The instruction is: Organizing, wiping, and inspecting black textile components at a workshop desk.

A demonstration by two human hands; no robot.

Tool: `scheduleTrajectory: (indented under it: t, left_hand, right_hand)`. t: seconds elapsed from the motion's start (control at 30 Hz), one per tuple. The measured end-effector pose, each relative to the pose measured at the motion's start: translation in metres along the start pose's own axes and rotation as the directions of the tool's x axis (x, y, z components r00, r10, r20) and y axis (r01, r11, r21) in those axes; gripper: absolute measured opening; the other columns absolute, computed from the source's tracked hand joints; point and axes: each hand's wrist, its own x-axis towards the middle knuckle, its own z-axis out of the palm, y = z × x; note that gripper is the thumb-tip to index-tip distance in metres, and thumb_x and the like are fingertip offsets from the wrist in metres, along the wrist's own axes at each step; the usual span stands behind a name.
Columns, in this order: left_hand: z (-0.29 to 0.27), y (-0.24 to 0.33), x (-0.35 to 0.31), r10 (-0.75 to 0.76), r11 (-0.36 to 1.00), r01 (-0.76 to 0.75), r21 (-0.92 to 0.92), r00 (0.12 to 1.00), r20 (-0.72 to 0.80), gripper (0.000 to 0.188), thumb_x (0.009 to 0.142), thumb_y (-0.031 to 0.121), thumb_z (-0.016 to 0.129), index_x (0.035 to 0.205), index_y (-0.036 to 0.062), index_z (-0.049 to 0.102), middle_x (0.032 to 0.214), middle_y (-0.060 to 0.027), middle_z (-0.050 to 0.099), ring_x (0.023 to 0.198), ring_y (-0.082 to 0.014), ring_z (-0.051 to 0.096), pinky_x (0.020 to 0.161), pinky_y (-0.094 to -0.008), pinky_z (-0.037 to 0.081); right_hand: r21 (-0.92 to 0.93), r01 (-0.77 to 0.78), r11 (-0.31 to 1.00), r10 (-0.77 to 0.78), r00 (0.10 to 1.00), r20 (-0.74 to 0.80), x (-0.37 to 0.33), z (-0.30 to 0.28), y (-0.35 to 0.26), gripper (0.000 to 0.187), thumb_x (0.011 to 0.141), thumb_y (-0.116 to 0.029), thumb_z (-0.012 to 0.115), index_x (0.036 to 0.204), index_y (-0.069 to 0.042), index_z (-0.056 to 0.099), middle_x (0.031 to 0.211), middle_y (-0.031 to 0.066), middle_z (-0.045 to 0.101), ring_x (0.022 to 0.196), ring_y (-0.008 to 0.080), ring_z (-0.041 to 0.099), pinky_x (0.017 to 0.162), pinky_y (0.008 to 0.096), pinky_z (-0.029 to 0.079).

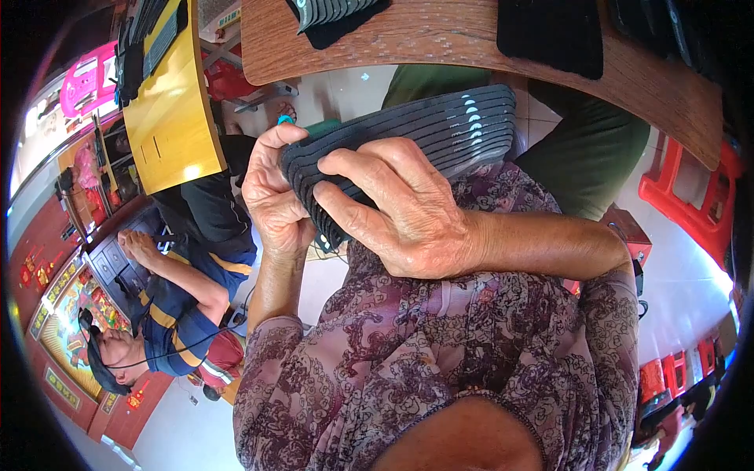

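Observation:
A fanned stack of flat black cloth pieces (408, 129) is held over my lap, below the table's near edge. Small white marks run in a row across its right end. My left hand (275, 188) grips the stack's left end, with a bit of teal (285, 120) at a fingertip. My right hand (408, 208) lies across the near side, its bent fingers pressing on the layered edges at the left end. Part of the right hand's grip is hidden behind its own back.
Ahead is a brown wood-grain table (440, 39) with another stack of grey-black pieces (334, 9) and a black mat (548, 35). A yellow table (169, 102) with dark pieces stands left, near a seated person (181, 314). A red plastic stool (691, 200) is at right.

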Motion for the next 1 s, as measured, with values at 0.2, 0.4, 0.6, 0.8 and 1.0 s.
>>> scheduleTrajectory:
  t: [0.2,0.4,0.6,0.8,1.0]
  left_hand:
    - [0.0,-0.001,-0.002,0.021,0.999,-0.02,0.047,1.0,-0.015,0.064,0.054,0.001,0.08,0.107,-0.0011,0.045,0.095,-0.0079,0.059,0.083,-0.0139,0.059,0.075,-0.0258,0.05]
    - [0.003,-0.001,-0.002,0.024,0.998,-0.024,0.049,1.0,0.007,0.063,0.053,0.003,0.082,0.105,-0.0027,0.046,0.092,-0.0072,0.058,0.081,-0.0131,0.058,0.074,-0.0251,0.049]
    - [0.005,0.0,-0.002,0.025,0.999,-0.025,0.04,1.0,-0.008,0.064,0.053,0.004,0.083,0.104,-0.0025,0.046,0.091,-0.0069,0.058,0.081,-0.0128,0.058,0.073,-0.0249,0.049]
    - [0.001,-0.001,-0.003,0.022,0.996,-0.022,0.081,1.0,0.006,0.063,0.052,0.005,0.083,0.103,-0.0022,0.046,0.09,-0.0055,0.056,0.079,-0.0121,0.057,0.071,-0.0241,0.049]
    - [0.01,0.002,-0.004,0.054,0.991,-0.047,0.128,0.997,-0.052,0.064,0.05,0.008,0.085,0.1,-0.0008,0.046,0.088,-0.0034,0.055,0.075,-0.0097,0.055,0.068,-0.0218,0.047]
  right_hand:
    - [0.002,0.017,1.0,-0.017,1.0,0.02,-0.001,-0.002,-0.001,0.043,0.057,-0.009,0.059,0.098,0.002,0.057,0.107,0.0158,0.05,0.09,0.0276,0.049,0.074,0.0372,0.044]
    - [-0.013,0.027,1.0,-0.026,1.0,0.011,0.0,-0.001,-0.001,0.041,0.057,-0.01,0.06,0.096,0.002,0.058,0.105,0.015,0.05,0.087,0.0259,0.049,0.072,0.0358,0.044]
    - [-0.036,0.044,0.998,-0.044,0.999,-0.002,0.0,-0.001,-0.001,0.039,0.057,-0.012,0.06,0.093,0.0,0.059,0.105,0.0136,0.05,0.086,0.0246,0.049,0.071,0.0346,0.043]
    - [-0.043,0.058,0.997,-0.057,0.998,0.007,0.0,-0.003,0.0,0.037,0.057,-0.013,0.062,0.091,0.001,0.059,0.103,0.0134,0.051,0.084,0.0241,0.049,0.069,0.0339,0.043]
    - [-0.045,0.082,0.996,-0.082,0.997,-0.005,0.001,-0.004,0.0,0.039,0.055,-0.012,0.062,0.091,0.002,0.059,0.102,0.0141,0.051,0.082,0.0236,0.05,0.066,0.0331,0.043]
